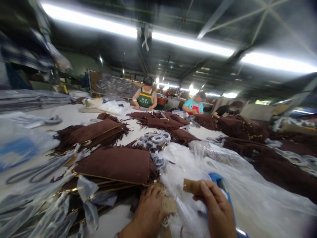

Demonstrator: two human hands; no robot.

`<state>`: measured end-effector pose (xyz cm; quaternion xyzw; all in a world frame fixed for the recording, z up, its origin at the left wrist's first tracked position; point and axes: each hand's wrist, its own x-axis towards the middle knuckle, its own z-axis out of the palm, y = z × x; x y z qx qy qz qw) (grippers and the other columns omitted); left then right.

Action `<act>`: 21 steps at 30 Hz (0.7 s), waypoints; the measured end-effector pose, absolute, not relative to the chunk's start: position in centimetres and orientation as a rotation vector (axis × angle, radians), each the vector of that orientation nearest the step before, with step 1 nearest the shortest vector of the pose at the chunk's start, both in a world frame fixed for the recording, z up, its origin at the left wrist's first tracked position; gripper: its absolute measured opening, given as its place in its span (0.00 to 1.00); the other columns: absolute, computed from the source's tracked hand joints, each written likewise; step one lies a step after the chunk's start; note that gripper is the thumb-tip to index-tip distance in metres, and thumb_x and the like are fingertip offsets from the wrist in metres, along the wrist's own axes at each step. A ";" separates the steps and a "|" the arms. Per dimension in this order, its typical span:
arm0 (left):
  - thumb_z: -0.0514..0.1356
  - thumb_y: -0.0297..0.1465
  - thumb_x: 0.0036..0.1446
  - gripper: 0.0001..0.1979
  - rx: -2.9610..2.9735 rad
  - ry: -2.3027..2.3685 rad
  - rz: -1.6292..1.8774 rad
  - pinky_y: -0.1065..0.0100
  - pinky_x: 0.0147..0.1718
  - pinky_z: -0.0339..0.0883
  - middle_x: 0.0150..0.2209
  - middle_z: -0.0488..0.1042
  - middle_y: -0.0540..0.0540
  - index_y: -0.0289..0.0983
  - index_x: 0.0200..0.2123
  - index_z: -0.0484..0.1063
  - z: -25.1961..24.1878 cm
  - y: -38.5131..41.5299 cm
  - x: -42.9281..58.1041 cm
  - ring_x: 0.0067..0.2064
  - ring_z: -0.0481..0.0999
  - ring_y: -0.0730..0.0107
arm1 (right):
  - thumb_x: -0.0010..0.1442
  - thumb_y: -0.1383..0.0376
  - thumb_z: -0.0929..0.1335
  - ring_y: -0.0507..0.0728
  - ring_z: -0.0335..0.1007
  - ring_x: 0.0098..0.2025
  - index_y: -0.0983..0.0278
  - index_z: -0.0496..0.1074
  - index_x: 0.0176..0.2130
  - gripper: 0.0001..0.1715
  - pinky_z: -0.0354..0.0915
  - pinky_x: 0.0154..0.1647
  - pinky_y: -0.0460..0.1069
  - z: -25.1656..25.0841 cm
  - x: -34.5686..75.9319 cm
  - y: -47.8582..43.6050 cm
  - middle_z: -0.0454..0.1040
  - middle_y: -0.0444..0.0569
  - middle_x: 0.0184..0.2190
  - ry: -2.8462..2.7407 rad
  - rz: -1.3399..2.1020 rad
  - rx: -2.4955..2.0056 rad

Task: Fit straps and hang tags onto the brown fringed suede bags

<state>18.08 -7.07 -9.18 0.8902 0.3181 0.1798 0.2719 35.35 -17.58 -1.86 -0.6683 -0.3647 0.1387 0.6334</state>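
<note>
As work goes on along a long counter [71, 115] heaped with goods, a person's right hand [219, 213] pinches a cardboard tag [192, 186] between thumb and closed fingers at the near edge, above a heap of clear plastic bags [247, 188] and a blue item [218, 180] half hidden under the hand. The left hand [148, 211] lies with fingers curled against the near end of a brown fringed bag [116, 163] that tops a stack, beside a second tag [169, 205]; whether those fingers grip anything cannot be told. Wrapped coils [156, 138] sit mid-counter, and two co-workers [145, 97] stand at the far edge. The thin tag looks liable to crease under a hard pinch, and the slick plastic so close to the near edge could slide off if dragged.
</note>
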 end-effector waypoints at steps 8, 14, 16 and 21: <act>0.58 0.28 0.47 0.36 1.902 0.601 0.637 0.51 0.66 0.43 0.68 0.54 0.41 0.36 0.63 0.61 -8.8 -7.2 16.0 0.68 0.50 0.52 | 0.58 0.50 0.69 0.56 0.70 0.32 0.63 0.73 0.39 0.20 0.70 0.32 0.49 0.2 34.0 -16.7 0.73 0.48 0.32 -0.876 0.382 -1.437; 0.52 0.52 0.59 0.32 1.065 0.313 0.414 0.56 0.45 0.69 0.46 0.77 0.32 0.31 0.54 0.68 -7.4 -8.9 13.7 0.46 0.78 0.54 | 0.60 0.51 0.68 0.55 0.70 0.33 0.63 0.73 0.39 0.18 0.69 0.34 0.48 -0.3 32.5 -15.2 0.73 0.47 0.33 -0.928 0.461 -1.444; 0.59 0.52 0.55 0.31 0.933 0.329 0.348 0.66 0.34 0.69 0.36 0.78 0.37 0.30 0.47 0.71 -7.4 -9.2 13.0 0.34 0.79 0.62 | 0.60 0.51 0.68 0.55 0.70 0.34 0.62 0.73 0.40 0.18 0.70 0.36 0.48 -0.4 31.9 -14.6 0.74 0.47 0.35 -0.943 0.471 -1.445; 0.65 0.45 0.48 0.21 1.064 0.567 0.384 0.74 0.21 0.60 0.23 0.71 0.49 0.30 0.34 0.74 -7.4 -8.7 9.4 0.20 0.68 0.75 | 0.61 0.49 0.66 0.56 0.74 0.34 0.59 0.73 0.42 0.18 0.72 0.37 0.48 -2.1 32.1 -14.3 0.77 0.45 0.36 -1.051 0.421 -1.616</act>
